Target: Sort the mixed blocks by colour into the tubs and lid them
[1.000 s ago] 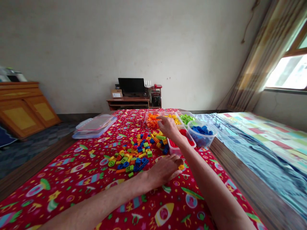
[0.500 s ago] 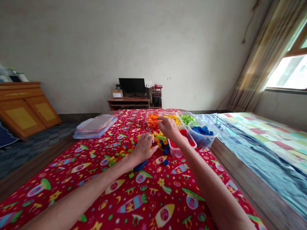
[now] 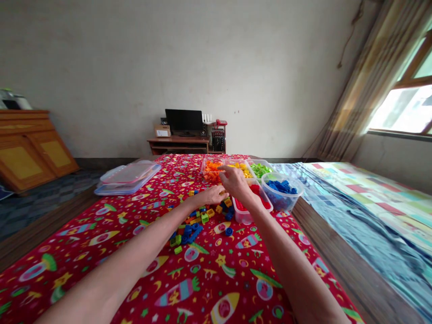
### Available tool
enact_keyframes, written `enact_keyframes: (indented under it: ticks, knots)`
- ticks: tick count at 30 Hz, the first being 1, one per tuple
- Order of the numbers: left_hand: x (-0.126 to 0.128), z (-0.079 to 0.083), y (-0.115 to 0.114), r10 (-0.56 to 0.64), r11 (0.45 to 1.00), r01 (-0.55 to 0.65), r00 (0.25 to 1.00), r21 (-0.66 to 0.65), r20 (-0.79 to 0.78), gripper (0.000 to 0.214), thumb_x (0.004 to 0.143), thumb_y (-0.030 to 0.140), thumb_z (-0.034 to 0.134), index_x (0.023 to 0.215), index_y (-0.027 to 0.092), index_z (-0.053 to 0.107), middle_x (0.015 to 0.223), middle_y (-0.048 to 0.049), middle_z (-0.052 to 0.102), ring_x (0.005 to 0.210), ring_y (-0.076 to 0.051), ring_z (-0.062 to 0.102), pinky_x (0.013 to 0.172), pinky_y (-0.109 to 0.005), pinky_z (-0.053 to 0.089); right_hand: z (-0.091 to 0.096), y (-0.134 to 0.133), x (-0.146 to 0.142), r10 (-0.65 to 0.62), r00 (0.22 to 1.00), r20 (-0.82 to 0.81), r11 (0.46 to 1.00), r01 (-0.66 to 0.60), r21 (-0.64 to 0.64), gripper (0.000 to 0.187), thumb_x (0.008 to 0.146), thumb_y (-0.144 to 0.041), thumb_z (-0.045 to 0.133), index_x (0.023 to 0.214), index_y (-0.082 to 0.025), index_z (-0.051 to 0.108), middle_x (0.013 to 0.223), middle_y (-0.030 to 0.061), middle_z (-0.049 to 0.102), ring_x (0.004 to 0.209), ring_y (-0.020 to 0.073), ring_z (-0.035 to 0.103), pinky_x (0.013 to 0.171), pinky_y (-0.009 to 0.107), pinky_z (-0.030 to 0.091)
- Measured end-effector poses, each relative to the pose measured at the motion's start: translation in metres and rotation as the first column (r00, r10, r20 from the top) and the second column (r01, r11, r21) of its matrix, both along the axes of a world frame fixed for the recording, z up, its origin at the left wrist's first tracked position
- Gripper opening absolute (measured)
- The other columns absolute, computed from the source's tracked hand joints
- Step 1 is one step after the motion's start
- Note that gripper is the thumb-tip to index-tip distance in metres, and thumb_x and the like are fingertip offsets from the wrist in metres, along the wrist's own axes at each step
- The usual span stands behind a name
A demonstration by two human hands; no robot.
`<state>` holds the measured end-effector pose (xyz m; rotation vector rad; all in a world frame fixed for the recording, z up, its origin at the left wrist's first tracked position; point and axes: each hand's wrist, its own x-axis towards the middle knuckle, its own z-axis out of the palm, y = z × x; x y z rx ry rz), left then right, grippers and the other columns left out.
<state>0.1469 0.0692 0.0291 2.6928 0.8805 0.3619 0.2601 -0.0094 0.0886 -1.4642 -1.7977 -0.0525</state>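
Observation:
My left hand (image 3: 214, 195) reaches over a loose pile of toy building blocks (image 3: 204, 218), its fingers closed at a small yellowish block, partly hidden. The pile holds blue, green, yellow and orange pieces. My right hand (image 3: 235, 181) hovers by the orange and yellow containers, index finger stretched out and fingers apart; no block shows in it. Just beyond the fingertips are orange blocks (image 3: 212, 169) in a clear box. Yellow blocks (image 3: 243, 170) fill the box beside it. Below my right wrist stands a box of red blocks (image 3: 255, 192), partly covered by the forearm.
Green blocks (image 3: 259, 170) sit in another clear box, and blue blocks (image 3: 282, 186) in a round tub (image 3: 283, 203). Stacked plastic lids (image 3: 130, 174) lie at the table's left. A red patterned cloth (image 3: 189, 288) covers the table. A bed (image 3: 357, 198) is at the right.
My left hand has moved away and to the right, uncovering more of the pile's near blocks. My right hand stays near the orange box. The view has shifted slightly.

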Motion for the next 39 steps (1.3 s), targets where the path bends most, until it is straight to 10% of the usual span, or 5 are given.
enact_keyframes:
  ticks: [9, 20, 31, 39]
  knots:
    - [-0.031, 0.025, -0.038, -0.117, 0.984, 0.134, 0.984, 0.121, -0.137, 0.028, 0.089, 0.027, 0.039, 0.092, 0.017, 0.065, 0.100, -0.0080, 0.068, 0.093, -0.022, 0.062, 0.087, -0.034, 0.045, 0.004, -0.004, -0.003, -0.005, 1.000, 0.018, 1.000, 0.005, 0.003, 0.032, 0.087, -0.018, 0.046, 0.112, -0.018, 0.065, 0.092, 0.0080, 0.071, 0.089, 0.0177, 0.065, 0.086, 0.030, 0.045]
    - [-0.018, -0.004, -0.103, -0.047, 0.942, 0.091, 0.989, 0.322, -0.141, 0.039, 0.081, 0.046, 0.055, 0.105, 0.016, 0.057, 0.112, -0.0121, 0.062, 0.111, -0.030, 0.050, 0.102, -0.053, 0.030, 0.000, -0.003, -0.004, 0.028, 0.999, 0.023, 1.000, -0.027, -0.013, 0.032, 0.087, -0.019, 0.046, 0.112, -0.017, 0.066, 0.090, 0.0081, 0.072, 0.087, 0.0172, 0.066, 0.083, 0.029, 0.046]
    - [-0.083, 0.001, -0.085, -0.053, 0.950, 0.054, 0.999, 0.306, -0.013, 0.026, 0.081, 0.029, 0.054, 0.105, 0.020, 0.057, 0.117, -0.0071, 0.059, 0.114, -0.023, 0.051, 0.102, -0.040, 0.036, -0.006, -0.006, -0.013, 0.136, 0.977, 0.167, 0.990, -0.127, -0.060, 0.028, 0.088, -0.016, 0.043, 0.100, -0.017, 0.069, 0.091, 0.0092, 0.072, 0.084, 0.0178, 0.066, 0.076, 0.026, 0.045]
    - [-0.123, 0.012, -0.057, 0.037, 0.988, -0.049, 0.996, 0.150, 0.082, 0.025, 0.086, 0.036, 0.049, 0.094, 0.019, 0.065, 0.105, -0.0062, 0.068, 0.099, -0.020, 0.061, 0.092, -0.032, 0.045, -0.013, -0.019, -0.021, 0.333, 0.839, 0.430, 0.913, -0.173, -0.370, 0.026, 0.084, -0.014, 0.051, 0.105, -0.015, 0.066, 0.104, 0.0121, 0.068, 0.099, 0.0204, 0.062, 0.082, 0.028, 0.047]
